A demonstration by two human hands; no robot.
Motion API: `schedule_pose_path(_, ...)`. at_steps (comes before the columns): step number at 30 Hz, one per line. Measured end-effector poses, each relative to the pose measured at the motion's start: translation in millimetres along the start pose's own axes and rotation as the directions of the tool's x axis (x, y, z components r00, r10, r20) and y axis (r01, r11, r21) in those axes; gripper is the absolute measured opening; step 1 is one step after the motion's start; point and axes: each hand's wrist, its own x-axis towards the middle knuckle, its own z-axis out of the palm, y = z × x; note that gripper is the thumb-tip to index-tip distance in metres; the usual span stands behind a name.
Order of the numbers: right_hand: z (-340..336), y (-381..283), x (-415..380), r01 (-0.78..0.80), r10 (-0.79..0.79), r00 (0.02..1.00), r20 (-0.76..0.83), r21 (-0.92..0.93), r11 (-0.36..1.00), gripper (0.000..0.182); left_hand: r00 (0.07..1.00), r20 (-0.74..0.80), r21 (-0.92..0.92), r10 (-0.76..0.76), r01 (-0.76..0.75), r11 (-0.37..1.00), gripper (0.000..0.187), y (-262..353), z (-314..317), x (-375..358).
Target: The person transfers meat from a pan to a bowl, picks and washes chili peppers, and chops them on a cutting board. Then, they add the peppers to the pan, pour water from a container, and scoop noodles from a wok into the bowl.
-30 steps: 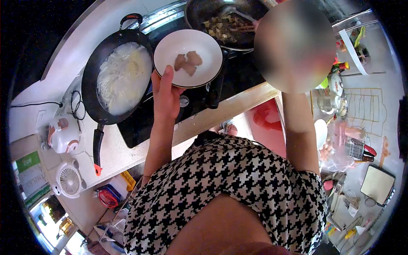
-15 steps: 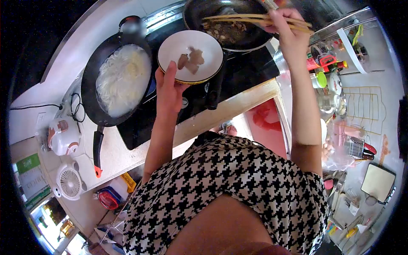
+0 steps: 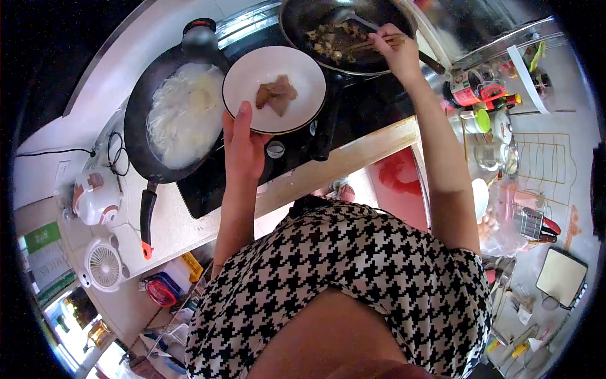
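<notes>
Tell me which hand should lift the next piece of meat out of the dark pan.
Right hand: it holds chopsticks with tips already in the pan. Left hand is busy holding the plate.

White fan (image 3: 103, 266) and rice cooker (image 3: 95, 197) (both on counter), cutting board (image 3: 560, 275) aside.

No lettering here is sharp enough to read
</notes>
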Motion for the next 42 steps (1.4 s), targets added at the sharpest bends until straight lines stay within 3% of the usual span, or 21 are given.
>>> schedule_pose_path(8,-9.6,-12.1,4.9,-0.112,0.114,0.993,-0.005,0.163,0.980,0.021,1.000,-0.016,0.013,-0.015,0.015,1.000,0.049,5.6,-1.5,3.5)
schedule_pose_path(14,16.3,-4.8,14.9,-0.020,0.014,0.999,0.050,0.121,0.992,0.019,1.000,0.000,0.011,-0.022,0.022,1.000,0.051,8.8,-3.2,4.6)
schedule_pose_path(18,7.6,-8.2,16.1,0.039,-0.039,0.999,-0.010,0.035,0.999,0.017,1.000,0.000,0.003,0.008,-0.008,1.000,0.052,10.1,0.2,2.3)
schedule_pose_path(21,-3.2,5.8,12.5,-0.097,0.098,0.995,-0.010,0.110,0.989,0.016,1.000,-0.008,0.008,0.007,-0.007,1.000,0.052,9.2,1.2,2.4)
schedule_pose_path(24,-13.1,5.7,6.9,-0.165,0.208,0.975,-0.084,0.360,0.918,0.018,1.000,-0.020,0.011,-0.012,0.012,1.000,0.052,9.7,0.0,2.2)
schedule_pose_path(25,-18.7,1.8,9.1,-0.100,0.152,0.979,-0.139,0.327,0.940,0.020,1.000,-0.009,0.007,-0.010,0.010,1.000,0.052,10.1,-1.8,3.3)
schedule_pose_path(28,-36.2,-50.9,5.3,-0.054,0.174,0.978,-0.118,0.658,0.751,0.013,1.000,-0.004,0.004,-0.019,0.019,1.000,0.052,8.7,-13.9,9.4)
schedule_pose_path(31,-42.4,-99.9,4.8,-0.068,0.189,0.978,-0.087,0.725,0.686,0.014,0.999,-0.019,0.000,-0.032,0.032,0.999,0.048,5.4,-25.1,15.8)
schedule_pose_path(35,-37.1,-124.5,8.2,-0.091,0.122,0.992,0.011,0.731,0.677,0.017,1.000,0.021,-0.042,-0.023,0.024,0.999,0.045,7.3,-13.9,14.1)
schedule_pose_path(38,-34.0,-86.0,24.0,-0.121,0.173,0.985,-0.023,0.623,0.773,0.018,0.999,0.037,-0.012,-0.015,0.015,1.000,0.057,10.3,-3.9,7.5)
schedule_pose_path(42,-10.6,-31.7,41.0,-0.180,0.203,0.979,-0.015,0.408,0.895,0.022,0.998,0.046,0.004,-0.034,0.034,0.999,0.055,14.2,8.6,-2.3)
